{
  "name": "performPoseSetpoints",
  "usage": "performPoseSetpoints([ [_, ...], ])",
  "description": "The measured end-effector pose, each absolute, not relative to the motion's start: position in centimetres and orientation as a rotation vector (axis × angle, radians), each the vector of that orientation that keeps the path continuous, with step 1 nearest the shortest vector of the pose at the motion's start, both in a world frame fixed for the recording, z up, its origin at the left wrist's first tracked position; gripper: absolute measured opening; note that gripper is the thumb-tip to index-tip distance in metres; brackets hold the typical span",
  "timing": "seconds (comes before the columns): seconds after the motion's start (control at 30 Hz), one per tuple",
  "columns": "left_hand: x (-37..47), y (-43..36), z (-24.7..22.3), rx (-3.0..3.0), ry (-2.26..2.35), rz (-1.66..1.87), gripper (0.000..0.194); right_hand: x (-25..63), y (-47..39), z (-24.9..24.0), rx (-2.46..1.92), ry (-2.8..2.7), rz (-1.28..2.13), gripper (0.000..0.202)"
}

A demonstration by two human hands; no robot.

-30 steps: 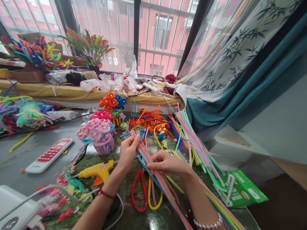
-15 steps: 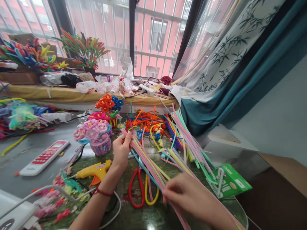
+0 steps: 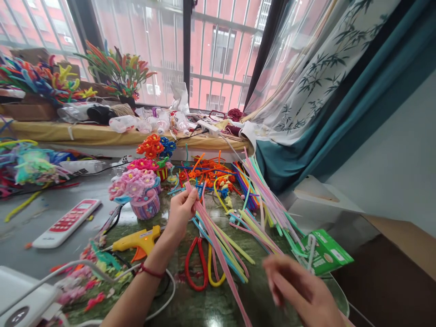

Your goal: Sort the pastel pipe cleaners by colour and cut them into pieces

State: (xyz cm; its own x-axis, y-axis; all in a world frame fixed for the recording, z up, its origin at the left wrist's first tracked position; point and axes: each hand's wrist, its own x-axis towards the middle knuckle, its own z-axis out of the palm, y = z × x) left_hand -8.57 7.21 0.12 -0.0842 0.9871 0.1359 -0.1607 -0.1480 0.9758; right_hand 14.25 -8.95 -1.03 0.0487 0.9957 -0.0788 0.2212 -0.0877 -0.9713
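Left hand (image 3: 184,206): thumb and fingers pinching a bunch of stems (image 3: 211,232) near the far end, over the table (image 3: 214,311). Pinch that high probably keeps tips gathered; lower ends fan out, one pink stem much longer. Stems thin, fuzzy, bendy: pink, blue, yellow. Right hand (image 3: 299,286): apart from bunch, fingers loosely curled, blurred; can't tell if it holds anything. Scissors (image 3: 205,261) under the bunch, red and yellow loops facing the person, presumably for easy reach. Glue gun (image 3: 145,240), hard yellow plastic, on its side. Beyond: striped pot (image 3: 146,208), fluffy pink flowers (image 3: 136,181). Right: loose pastel stems (image 3: 272,200) beside green box (image 3: 329,254).
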Motion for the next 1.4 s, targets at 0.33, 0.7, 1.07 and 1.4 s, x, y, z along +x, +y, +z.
performPoseSetpoints([
  [0.33, -7.4, 6.0, 2.1, 1.526, 1.248, 1.240, 0.040, 6.3, 2.1, 0.6, -1.091, -1.617, 1.288, 0.040],
  [0.7, -9.9, -2.1, 1.9, 1.984, 2.242, 0.188, 0.029, 5.5, 5.2, -1.8, -0.907, -1.257, 1.600, 0.045],
  [1.07, -7.1, -3.5, 1.8, 1.835, 2.373, -0.151, 0.043, 4.8, 5.0, -3.4, -0.889, -1.083, 1.717, 0.045],
  [1.4, -6.7, -3.8, 2.0, 1.842, 2.323, -0.181, 0.043, 5.5, 5.5, -3.8, -0.876, -1.017, 1.739, 0.046],
])
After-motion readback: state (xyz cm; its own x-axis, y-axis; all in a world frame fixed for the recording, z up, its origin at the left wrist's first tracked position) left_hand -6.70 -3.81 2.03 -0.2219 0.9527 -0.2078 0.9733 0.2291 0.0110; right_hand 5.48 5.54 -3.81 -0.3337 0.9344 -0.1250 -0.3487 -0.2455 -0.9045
